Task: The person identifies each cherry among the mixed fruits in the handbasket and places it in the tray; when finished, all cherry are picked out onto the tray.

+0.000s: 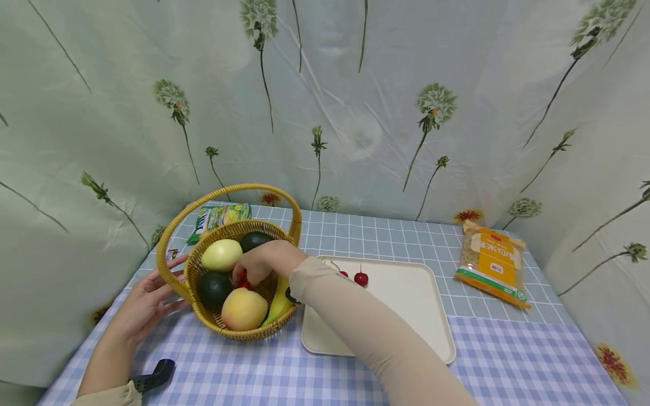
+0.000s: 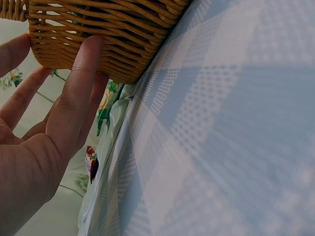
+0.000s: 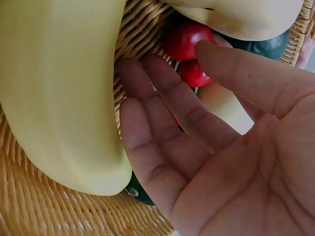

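Left hand (image 1: 144, 307), fingers spread, touches the wicker basket (image 1: 245, 335). Right hand (image 1: 265, 260), inside it, pinches red cherries (image 3: 186, 42) near the peach (image 1: 244, 309). 2 further cherries (image 1: 361, 279) lie on the tray (image 1: 406, 304).

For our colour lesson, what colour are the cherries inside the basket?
The cherries are red, clearest in the right wrist view.

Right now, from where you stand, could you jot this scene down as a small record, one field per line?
Left hand: fingers against the outside of the wicker basket
Right hand: inside the basket, at red cherries; grip unclear
Other basket fruit: peach, banana, pale yellow-green fruit, two dark green fruits
Cream tray: beside the basket, two cherries visible, one partly hidden by the arm
Packets: green one behind the basket, orange one beyond the tray
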`<state>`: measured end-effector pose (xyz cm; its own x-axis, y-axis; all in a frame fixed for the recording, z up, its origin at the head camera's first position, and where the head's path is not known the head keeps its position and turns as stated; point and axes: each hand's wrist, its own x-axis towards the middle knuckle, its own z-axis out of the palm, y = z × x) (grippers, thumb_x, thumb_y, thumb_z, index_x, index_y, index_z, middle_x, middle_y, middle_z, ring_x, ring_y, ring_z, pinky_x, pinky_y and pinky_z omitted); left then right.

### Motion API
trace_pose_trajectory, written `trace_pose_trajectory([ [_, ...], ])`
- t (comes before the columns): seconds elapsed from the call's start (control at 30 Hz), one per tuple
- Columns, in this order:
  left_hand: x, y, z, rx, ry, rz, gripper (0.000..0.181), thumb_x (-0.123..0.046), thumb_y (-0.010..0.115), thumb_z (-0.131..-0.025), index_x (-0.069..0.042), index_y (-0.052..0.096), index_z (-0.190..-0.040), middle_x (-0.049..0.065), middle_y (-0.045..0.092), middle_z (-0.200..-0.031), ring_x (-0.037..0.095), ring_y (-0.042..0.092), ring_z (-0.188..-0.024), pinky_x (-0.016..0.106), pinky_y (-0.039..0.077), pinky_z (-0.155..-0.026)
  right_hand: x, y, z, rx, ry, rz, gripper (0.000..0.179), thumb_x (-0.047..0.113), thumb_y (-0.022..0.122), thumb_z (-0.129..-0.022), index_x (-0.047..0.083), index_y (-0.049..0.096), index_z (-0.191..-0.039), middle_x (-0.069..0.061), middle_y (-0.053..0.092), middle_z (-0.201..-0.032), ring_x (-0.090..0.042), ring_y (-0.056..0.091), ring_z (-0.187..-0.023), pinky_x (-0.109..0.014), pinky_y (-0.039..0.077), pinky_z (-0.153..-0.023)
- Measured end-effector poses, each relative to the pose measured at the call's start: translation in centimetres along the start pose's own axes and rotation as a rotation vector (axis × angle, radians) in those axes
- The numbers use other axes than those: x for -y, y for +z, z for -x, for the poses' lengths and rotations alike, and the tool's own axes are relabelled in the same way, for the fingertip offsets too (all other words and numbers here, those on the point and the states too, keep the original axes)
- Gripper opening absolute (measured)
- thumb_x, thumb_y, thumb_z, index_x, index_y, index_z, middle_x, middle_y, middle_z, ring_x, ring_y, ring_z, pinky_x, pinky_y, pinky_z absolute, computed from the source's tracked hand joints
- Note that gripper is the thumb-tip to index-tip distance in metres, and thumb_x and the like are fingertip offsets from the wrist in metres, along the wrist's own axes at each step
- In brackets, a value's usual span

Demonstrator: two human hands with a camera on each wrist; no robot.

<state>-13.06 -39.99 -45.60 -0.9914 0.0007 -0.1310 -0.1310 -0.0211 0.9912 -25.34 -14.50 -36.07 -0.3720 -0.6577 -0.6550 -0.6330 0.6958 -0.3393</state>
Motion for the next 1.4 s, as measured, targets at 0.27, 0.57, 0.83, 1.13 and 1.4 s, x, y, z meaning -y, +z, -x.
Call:
trace_pose_trajectory([
  [0.27, 0.2, 0.0, -0.1, -0.014, -0.004, 0.018, 0.051, -0.013, 0.056, -0.112, -0.037, 0.053, -0.157, -0.021, 0.069, -0.119, 0.001, 0.070, -0.107, 0.031, 0.063, -0.082, -0.4, 0.0, 0.3, 0.030, -0.006, -0.025, 0.020, 0.004, 0.068, -0.101, 0.022, 0.069, -0.109, 0.007, 0.059, -0.102, -0.008, 0.054, -0.077, -0.024, 0.048, -0.072],
  [0.57, 0.2, 0.1, 0.0, 0.017, 0.038, 0.025, 0.050, -0.013, 0.057, -0.112, -0.034, 0.053, -0.158, -0.020, 0.072, -0.120, 0.000, 0.070, -0.107, 0.031, 0.063, -0.083, -0.6, -0.1, 1.0, 0.000, -0.008, 0.028, 0.015, 0.009, 0.075, -0.099, 0.023, 0.070, -0.102, 0.010, 0.059, -0.093, -0.007, 0.054, -0.073, -0.019, 0.045, -0.063],
  [0.83, 0.2, 0.1, 0.0, 0.029, 0.050, 0.034, 0.051, -0.012, 0.056, -0.112, -0.032, 0.051, -0.159, -0.020, 0.072, -0.120, 0.000, 0.070, -0.107, 0.031, 0.062, -0.083, -1.7, -0.3, 2.3, -0.118, -0.082, 0.074, 0.014, 0.020, 0.079, -0.099, 0.022, 0.074, -0.112, 0.009, 0.063, -0.100, -0.009, 0.062, -0.083, -0.020, 0.048, -0.071],
  [1.13, 0.4, -0.1, 0.0, 0.022, 0.042, 0.058, 0.049, -0.010, 0.055, -0.112, -0.035, 0.056, -0.154, -0.019, 0.073, -0.119, 0.001, 0.070, -0.106, 0.032, 0.062, -0.082, -3.9, -0.4, 4.6, -0.197, -0.147, 0.107, 0.014, 0.023, 0.071, -0.103, 0.024, 0.071, -0.118, 0.005, 0.059, -0.105, -0.011, 0.052, -0.092, -0.023, 0.042, -0.076],
  [1.4, 0.4, 0.0, -0.1, 0.028, 0.056, 0.074, 0.049, -0.007, 0.053, -0.112, -0.036, 0.058, -0.152, -0.018, 0.073, -0.120, 0.001, 0.071, -0.106, 0.032, 0.063, -0.081, -6.2, -0.1, 7.5, -0.277, -0.242, 0.028, 0.024, 0.018, 0.066, -0.104, 0.011, 0.072, -0.127, 0.000, 0.054, -0.094, -0.009, 0.043, -0.071, -0.023, 0.039, -0.070],
])
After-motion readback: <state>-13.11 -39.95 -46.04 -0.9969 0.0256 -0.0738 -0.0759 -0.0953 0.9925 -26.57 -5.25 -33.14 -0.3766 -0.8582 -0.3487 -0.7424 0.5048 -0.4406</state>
